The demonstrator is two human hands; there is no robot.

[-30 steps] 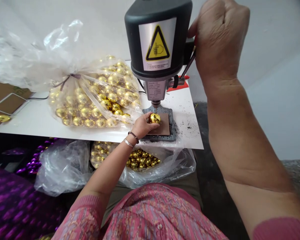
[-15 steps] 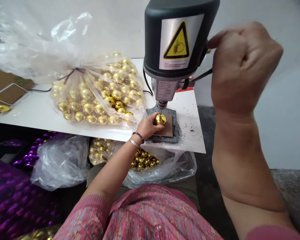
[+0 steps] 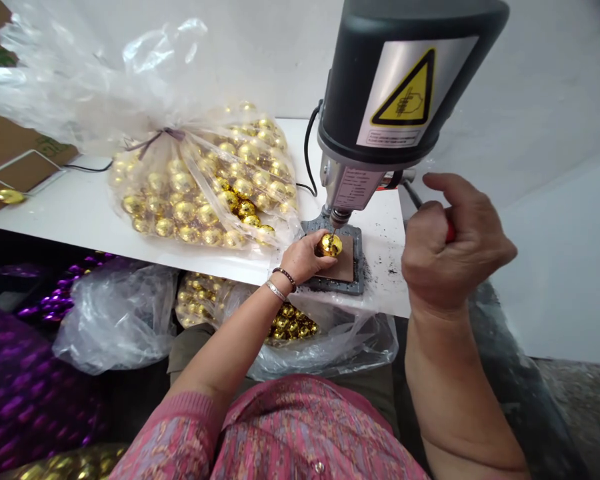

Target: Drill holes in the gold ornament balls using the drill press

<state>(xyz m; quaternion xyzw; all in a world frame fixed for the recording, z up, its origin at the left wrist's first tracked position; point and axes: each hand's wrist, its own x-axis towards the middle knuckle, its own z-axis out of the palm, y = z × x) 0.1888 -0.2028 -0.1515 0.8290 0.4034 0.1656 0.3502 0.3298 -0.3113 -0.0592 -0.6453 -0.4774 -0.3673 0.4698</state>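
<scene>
My left hand (image 3: pixel 303 259) pinches a shiny gold ball (image 3: pixel 331 245) between thumb and fingers. The ball rests on a brown board (image 3: pixel 344 265) over the grey base (image 3: pixel 359 257) of a bench drill press (image 3: pixel 347 87). From the chuck (image 3: pixel 339 217) a thin bit reaches down to the ball's top; how deep it goes, I cannot tell. My right hand (image 3: pixel 455 243) is wrapped around the drill press lever (image 3: pixel 413 193), with a bit of red knob showing between the fingers.
A tied clear bag (image 3: pixel 180 180) of gold balls lies on the white table (image 3: pixel 75 233), left of the drill. Dark shavings surround the base. Below the table edge are more bagged gold balls (image 3: pixel 293 323), a crumpled plastic bag (image 3: pixel 117 320) and purple balls (image 3: pixel 25 393).
My right hand has come down with the lever, and the chuck and bit sit lower against the ball. My left hand keeps its hold. The view has tilted slightly.
</scene>
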